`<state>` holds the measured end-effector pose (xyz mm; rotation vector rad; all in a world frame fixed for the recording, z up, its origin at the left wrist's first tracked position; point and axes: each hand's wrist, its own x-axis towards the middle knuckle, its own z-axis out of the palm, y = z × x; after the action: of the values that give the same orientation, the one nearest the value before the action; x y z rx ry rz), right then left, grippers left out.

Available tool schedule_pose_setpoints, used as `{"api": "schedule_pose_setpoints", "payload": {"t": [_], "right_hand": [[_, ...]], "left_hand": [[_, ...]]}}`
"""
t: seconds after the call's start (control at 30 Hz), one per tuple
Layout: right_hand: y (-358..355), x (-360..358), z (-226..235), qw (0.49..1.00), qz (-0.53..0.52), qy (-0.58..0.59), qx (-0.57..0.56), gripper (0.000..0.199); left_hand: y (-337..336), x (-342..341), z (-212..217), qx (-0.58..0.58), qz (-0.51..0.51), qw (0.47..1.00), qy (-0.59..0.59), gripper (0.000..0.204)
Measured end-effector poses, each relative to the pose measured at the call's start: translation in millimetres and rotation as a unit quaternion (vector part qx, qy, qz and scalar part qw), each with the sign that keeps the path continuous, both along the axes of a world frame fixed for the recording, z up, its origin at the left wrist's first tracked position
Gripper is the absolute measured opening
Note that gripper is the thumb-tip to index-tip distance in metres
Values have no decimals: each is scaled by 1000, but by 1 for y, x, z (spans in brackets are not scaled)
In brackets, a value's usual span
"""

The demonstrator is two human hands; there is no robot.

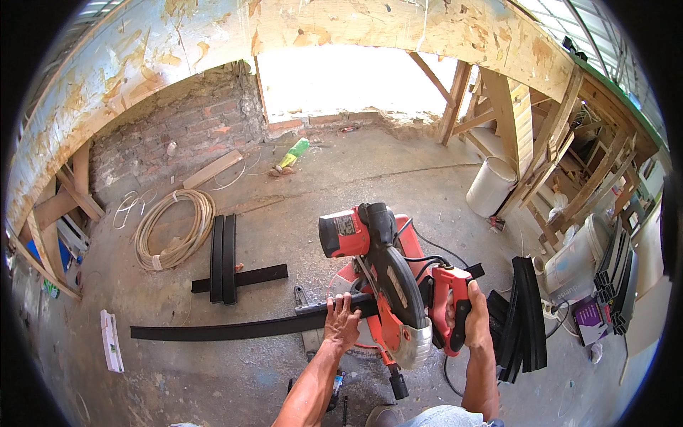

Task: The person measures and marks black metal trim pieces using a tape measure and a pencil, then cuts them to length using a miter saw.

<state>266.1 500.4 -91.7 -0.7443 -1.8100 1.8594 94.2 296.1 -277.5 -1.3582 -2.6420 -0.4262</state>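
Note:
A red and black miter saw (pixel 405 285) stands on the floor in front of me, its head tilted over its base. My right hand (pixel 477 320) is closed around the saw's red and black handle (pixel 450 306). A long black profile bar (pixel 235 330) lies across the saw base and reaches far out to the left. My left hand (pixel 343 322) holds this bar down against the fence, fingers bent over it, left of the blade guard (pixel 400 288). The guard and saw head hide part of the bar, and the blade's contact with it cannot be seen.
Short black profile pieces (pixel 224 260) lie crossed on the left, more (pixel 523 313) on the right. Beyond are a coiled hose (pixel 174 231), a green bottle (pixel 293 154) and a white bucket (pixel 491 186). A cable (pixel 452 377) runs beside the saw. Wooden framing (pixel 526 128) stands at right.

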Motion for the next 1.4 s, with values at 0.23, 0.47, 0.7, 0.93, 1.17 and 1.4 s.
{"api": "schedule_pose_setpoints", "payload": {"t": [0.23, 0.47, 0.7, 0.93, 1.17, 1.4], "right_hand": [[0, -1, 1, 1000, -6, 3, 4, 72], [1, -1, 0, 1000, -9, 3, -12, 71], [2, 0, -1, 1000, -6, 8, -11, 72], [2, 0, -1, 1000, 5, 8, 6, 72], [3, 1, 0, 1000, 10, 10, 4, 70], [2, 2, -3, 1000, 4, 11, -6, 70]], "left_hand": [[0, 1, 4, -9, 0, 1000, -4, 28], [0, -1, 1, -1, -2, 1000, 8, 28], [0, 1, 8, -26, 5, 999, -21, 24], [0, 1, 10, -29, 5, 999, -19, 23], [0, 1, 11, -19, 4, 1000, -24, 22], [1, 1, 10, -27, 6, 999, -22, 22]]}}
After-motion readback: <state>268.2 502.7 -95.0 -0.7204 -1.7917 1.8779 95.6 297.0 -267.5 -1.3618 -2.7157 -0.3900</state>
